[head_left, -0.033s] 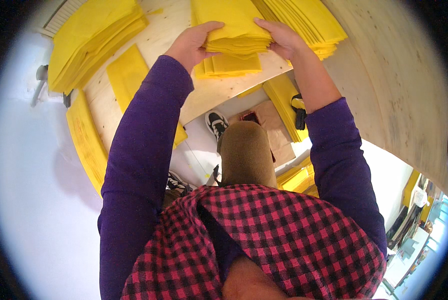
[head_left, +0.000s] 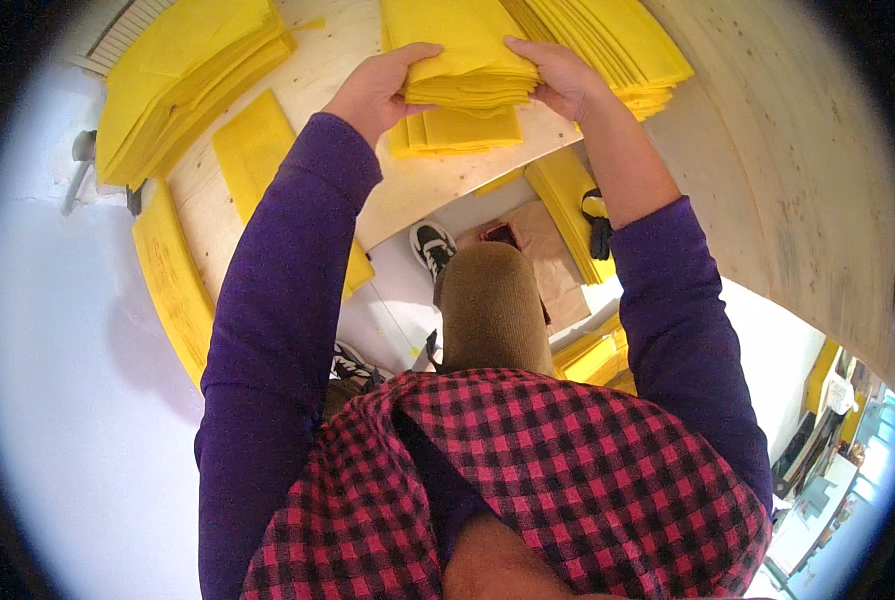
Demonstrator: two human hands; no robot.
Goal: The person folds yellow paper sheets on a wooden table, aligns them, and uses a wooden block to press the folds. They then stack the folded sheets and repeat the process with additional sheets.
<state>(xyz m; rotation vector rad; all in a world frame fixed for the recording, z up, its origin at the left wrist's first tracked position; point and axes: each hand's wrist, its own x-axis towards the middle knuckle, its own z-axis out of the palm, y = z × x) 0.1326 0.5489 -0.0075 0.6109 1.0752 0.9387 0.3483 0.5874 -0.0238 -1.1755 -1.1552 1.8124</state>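
Observation:
At the far middle of the table, I grip a stack of folded yellow cloth sheets [head_left: 473,70] by its two near corners. My left hand [head_left: 383,85] is closed on the left corner, thumb on top and fingers beneath. My right hand [head_left: 565,80] pinches the right corner in the same way, its thumb lying on the top sheet. The near edges of the held layers hang slightly uneven. Right under them, another folded yellow stack [head_left: 458,135] lies near the front edge of the wooden table [head_left: 418,190].
Tall yellow stacks stand at the far left [head_left: 183,75] and far right [head_left: 608,45]. A narrow yellow piece [head_left: 255,140] lies left of my hands. Below the table edge are more yellow bundles [head_left: 573,215], brown paper [head_left: 558,265] and my shoe [head_left: 432,245]. A wooden panel [head_left: 778,150] is at the right.
Both hands and the held stack have shifted very slightly to the left. The grip is the same.

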